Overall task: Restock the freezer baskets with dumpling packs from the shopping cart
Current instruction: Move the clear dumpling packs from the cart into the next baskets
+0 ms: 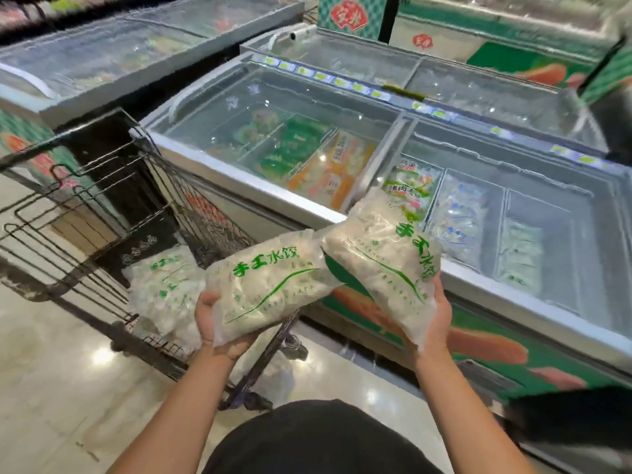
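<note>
Left hand point(219, 319) grips one dumpling pack point(266, 285) from below, above the cart point(102, 200) rim. Right hand point(436, 313) grips a second pack point(379, 258) beside the freezer point(273, 196) front edge. More packs point(164, 289) lie in the cart.

We stand on a glossy pale tile floor point(68, 371) at the lower left of the frame, with ceiling light glaring off it. Across the upper left runs a long glass-topped chest cooler point(102, 59). At the upper right, green and red display panels point(349, 15) back another row of glass-lidded cabinets point(478, 87).
</note>
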